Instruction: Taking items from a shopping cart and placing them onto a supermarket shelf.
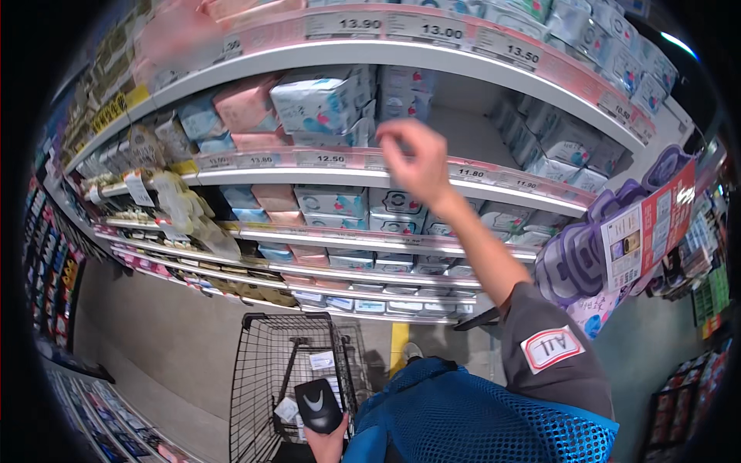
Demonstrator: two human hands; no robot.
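Observation:
My right hand is raised before the second shelf from the top, fingers bent. Its fingertips are close to the side of a white soft pack with blue and pink print; whether they touch it is unclear. Beside that pack stand stacked bluish packs, then a gap with bare shelf board. Low down, over a black wire shopping cart, my left hand holds a black handheld device with a silver curved mark. White packs or papers lie in the cart.
Several shelves of soft packs span the view, with price-label strips along their edges. Clear plastic pieces hang at left. Purple containers and a red-and-white sign jut out at right. A yellow floor stripe lies near my foot.

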